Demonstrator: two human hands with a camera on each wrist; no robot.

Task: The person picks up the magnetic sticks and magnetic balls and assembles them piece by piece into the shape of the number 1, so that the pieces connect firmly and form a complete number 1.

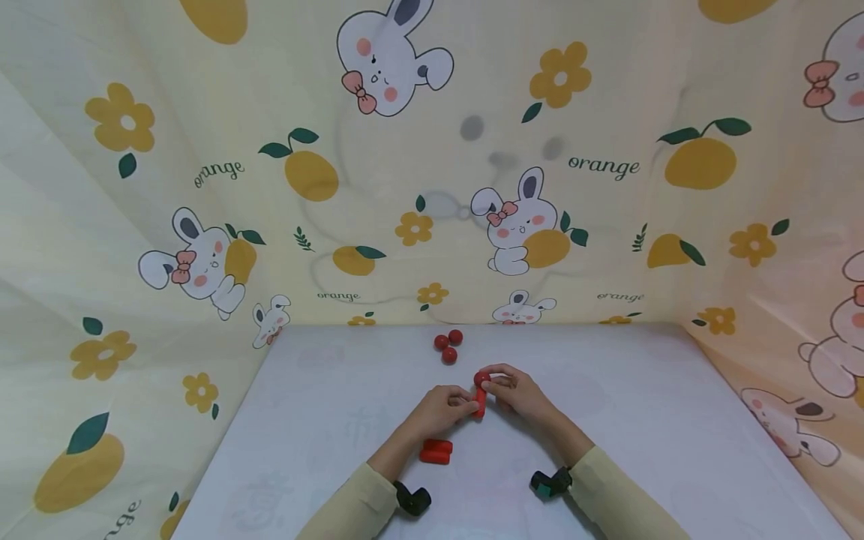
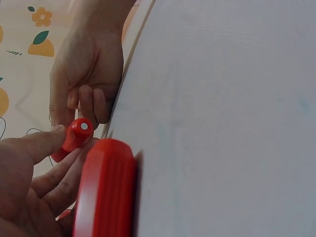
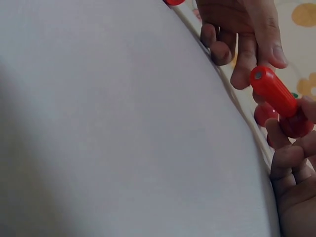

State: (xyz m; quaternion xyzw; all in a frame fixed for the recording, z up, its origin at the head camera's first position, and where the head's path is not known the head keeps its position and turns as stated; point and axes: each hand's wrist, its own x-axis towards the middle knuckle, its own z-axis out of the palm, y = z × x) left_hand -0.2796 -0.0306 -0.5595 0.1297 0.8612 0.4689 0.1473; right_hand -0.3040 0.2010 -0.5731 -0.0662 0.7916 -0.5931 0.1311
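Note:
Over the middle of the white table, my left hand (image 1: pixel 439 411) pinches a red ribbed rod (image 1: pixel 481 399) between thumb and fingers. A small silver disc shows in the rod's near end in both wrist views. At its far end sits a red ball (image 1: pixel 482 378), held by the fingertips of my right hand (image 1: pixel 523 394). Ball and rod meet end to end in the right wrist view, the ball (image 3: pixel 296 124) partly hidden by fingers. Two more red rods (image 1: pixel 436 453) lie side by side near my left forearm; one rod (image 2: pixel 104 190) looms large in the left wrist view.
Three red balls (image 1: pixel 448 355) are grouped near the back edge of the white table (image 1: pixel 607 390). Behind and beside it hangs a cream curtain (image 1: pixel 432 150) printed with rabbits and oranges. Black wrist devices (image 1: pixel 413 500) are at both sleeves.

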